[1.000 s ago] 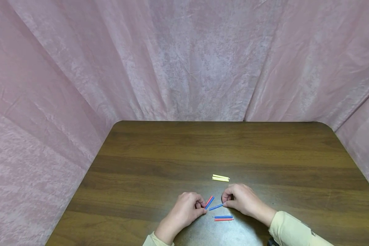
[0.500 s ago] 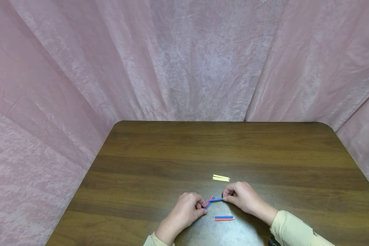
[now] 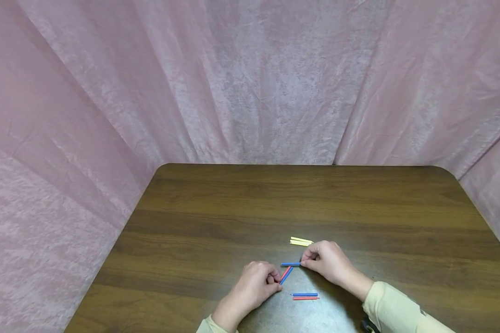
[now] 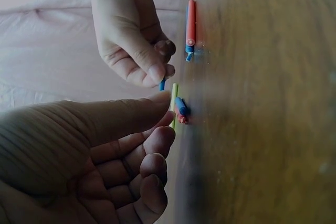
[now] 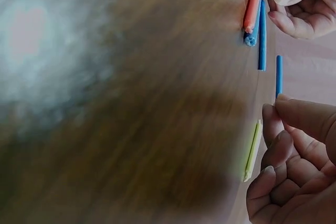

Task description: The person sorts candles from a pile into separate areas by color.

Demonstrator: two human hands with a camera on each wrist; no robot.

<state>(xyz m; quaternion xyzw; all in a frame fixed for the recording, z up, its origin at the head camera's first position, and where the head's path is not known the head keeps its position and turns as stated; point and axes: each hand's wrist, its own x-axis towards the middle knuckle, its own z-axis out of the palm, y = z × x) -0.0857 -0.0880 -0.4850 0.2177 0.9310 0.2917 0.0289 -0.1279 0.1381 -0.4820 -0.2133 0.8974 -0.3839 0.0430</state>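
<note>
My right hand (image 3: 328, 262) pinches one end of a thin blue candle (image 3: 290, 264), which points left in the head view. Its free end (image 5: 279, 72) stands out past the fingertips in the right wrist view. At the near end of a slanted pair, a red candle (image 3: 285, 273) beside a blue candle (image 3: 287, 275), my left hand (image 3: 255, 282) has its thumb and forefinger around the ends. The held candle lies across the top of this pair in the head view. Nearer to me, another blue candle (image 3: 304, 294) and red candle (image 3: 306, 299) lie side by side.
Several yellow candles (image 3: 301, 241) lie together just beyond my right hand. All of these are on a brown wooden table (image 3: 216, 203) with rounded far corners. Pink curtains (image 3: 266, 92) hang behind and beside it.
My right hand has moved the blue candle away from me, up past the far end of the slanted pair, and turned it nearly level. My left hand stays in place.
</note>
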